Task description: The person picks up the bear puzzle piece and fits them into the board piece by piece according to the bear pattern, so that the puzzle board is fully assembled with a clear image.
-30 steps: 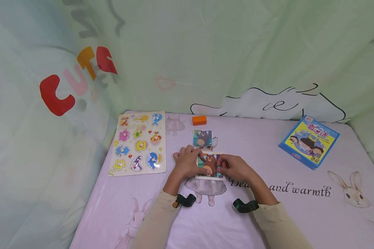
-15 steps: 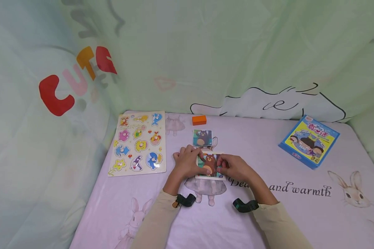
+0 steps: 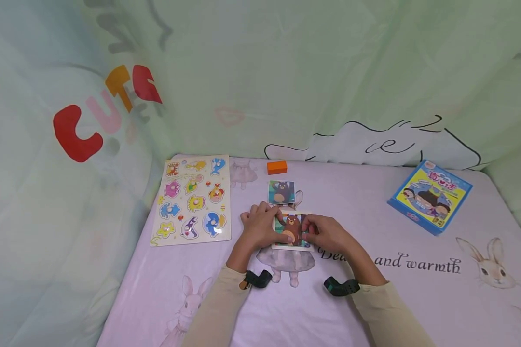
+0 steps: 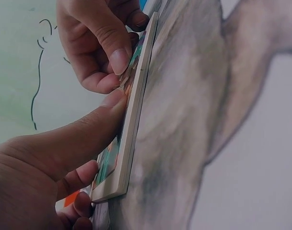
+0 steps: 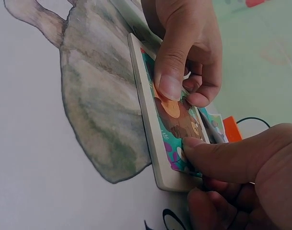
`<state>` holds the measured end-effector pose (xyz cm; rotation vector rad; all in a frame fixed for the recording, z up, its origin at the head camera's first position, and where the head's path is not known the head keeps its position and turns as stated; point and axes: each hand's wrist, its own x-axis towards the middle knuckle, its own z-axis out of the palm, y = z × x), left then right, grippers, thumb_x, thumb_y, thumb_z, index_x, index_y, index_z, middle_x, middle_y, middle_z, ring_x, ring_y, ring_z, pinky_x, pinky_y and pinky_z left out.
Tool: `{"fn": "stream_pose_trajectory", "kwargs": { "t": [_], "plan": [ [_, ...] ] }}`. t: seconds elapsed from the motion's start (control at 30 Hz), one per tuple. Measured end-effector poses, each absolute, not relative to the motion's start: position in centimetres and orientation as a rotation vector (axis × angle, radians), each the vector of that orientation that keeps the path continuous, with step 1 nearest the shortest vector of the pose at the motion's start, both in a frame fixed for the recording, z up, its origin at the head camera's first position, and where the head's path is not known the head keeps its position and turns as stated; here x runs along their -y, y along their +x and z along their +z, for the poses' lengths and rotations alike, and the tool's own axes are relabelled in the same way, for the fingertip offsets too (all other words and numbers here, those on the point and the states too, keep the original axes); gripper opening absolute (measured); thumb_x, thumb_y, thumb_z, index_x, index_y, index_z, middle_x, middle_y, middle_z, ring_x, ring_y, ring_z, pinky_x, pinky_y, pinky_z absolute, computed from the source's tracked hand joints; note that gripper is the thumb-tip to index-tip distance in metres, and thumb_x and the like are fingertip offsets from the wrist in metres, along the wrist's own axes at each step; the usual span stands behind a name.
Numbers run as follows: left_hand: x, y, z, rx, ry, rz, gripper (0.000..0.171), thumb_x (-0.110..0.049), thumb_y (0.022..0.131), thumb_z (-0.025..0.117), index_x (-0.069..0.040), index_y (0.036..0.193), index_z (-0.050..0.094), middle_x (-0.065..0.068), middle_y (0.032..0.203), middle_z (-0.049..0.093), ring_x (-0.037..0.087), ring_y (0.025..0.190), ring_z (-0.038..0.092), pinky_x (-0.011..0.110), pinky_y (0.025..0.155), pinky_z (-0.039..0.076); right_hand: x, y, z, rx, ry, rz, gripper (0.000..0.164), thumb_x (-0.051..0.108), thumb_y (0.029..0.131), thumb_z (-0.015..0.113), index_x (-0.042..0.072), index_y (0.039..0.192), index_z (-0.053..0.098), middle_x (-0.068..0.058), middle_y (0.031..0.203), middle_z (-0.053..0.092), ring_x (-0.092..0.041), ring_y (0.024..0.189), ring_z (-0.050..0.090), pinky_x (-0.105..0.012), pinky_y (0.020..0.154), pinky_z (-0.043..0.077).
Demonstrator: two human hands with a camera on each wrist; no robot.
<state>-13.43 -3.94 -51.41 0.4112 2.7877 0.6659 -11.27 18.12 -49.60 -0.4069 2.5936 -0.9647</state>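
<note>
A small bear jigsaw puzzle (image 3: pixel 292 226) in a pale frame (image 5: pixel 153 139) lies on the printed cloth. My left hand (image 3: pixel 260 226) holds the puzzle's left side, its thumb on the bear's belly and its other fingers at the frame's edge. At the other side, my right hand (image 3: pixel 327 233) pinches the right-hand puzzle piece (image 5: pixel 177 151) between thumb and curled fingers. In the left wrist view, both thumbs meet close together over the picture. Just beyond the frame sits a matching bear picture card (image 3: pixel 281 192).
An orange block (image 3: pixel 277 167) stands behind the card. To the left lies a sea-animal peg puzzle board (image 3: pixel 226 202), and a blue-edged game box (image 3: pixel 431 197) rests at the back right. Green curtain fabric (image 3: pixel 243 72) hangs along the table's far side.
</note>
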Motion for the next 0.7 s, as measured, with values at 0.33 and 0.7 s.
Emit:
{"fn": "stream_pose_trajectory", "kwargs": {
  "t": [0.33,0.7],
  "plan": [
    [4.01,-13.37,-51.63,-2.788,0.416,0.677,0.052,-0.067,0.069,0.084,-0.031,0.096,0.059,-0.003,0.112,0.048,0.02,0.105,0.042,0.048,0.087,0.028,-18.02,-11.26,-49.68,-2.593,-0.396,-0.952,0.014,0.013,0.09,0.075,0.012,0.094,0.061,0.001,0.075,0.051,-0.015,0.068,0.046,-0.03,0.063,0.037],
    [3.93,-13.35,-51.48,-2.784,0.41,0.678,0.053,-0.067,0.069,0.084,-0.03,0.097,0.059,-0.003,0.112,0.048,0.02,0.105,0.042,0.048,0.087,0.028,-18.1,-11.27,-49.6,-2.595,-0.409,-0.957,0.014,0.013,0.09,0.075,0.012,0.094,0.061,0.001,0.075,0.051,-0.014,0.068,0.046,-0.03,0.062,0.037]
  ]
}}
